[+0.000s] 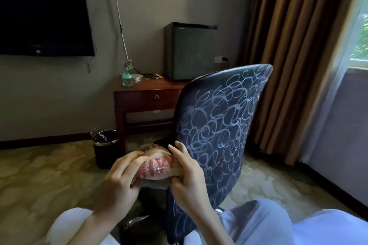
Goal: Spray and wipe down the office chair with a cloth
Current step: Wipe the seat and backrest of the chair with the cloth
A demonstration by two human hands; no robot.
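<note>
While I watch through the head camera, both hands are raised in front of the chair with one bunched cloth [157,167] held between them. The left hand [121,177] has its fingers curled over the cloth's left end, knuckles toward the lens. The right hand [187,175] grips the right end, thumb tucked underneath, while its upper fingers lie straighter along the top. The cloth is a brownish wad with pink-red stripes on the side facing me.

I see it just in front of the lower left edge of the office chair [219,121]. The chair's dark backrest leans at a tilt and is covered in pale looping scribbles. I cannot tell whether cloth and backrest touch.

The spray bottle [127,75], clear with greenish liquid, stands upright on the left corner of a wooden desk [147,95] against the wall, well apart from both hands. A dark mini fridge [191,51] appears to stand on the desk's right end. A black waste bin [105,149] with a shiny rim stands on the patterned carpet [39,175] beside the desk leg.

A television [41,18] hangs on the wall at left. Brown curtains [298,45] hang at right, next to a window [360,32]. The person's knees in pale trousers [258,225] fill the bottom of my view
</note>
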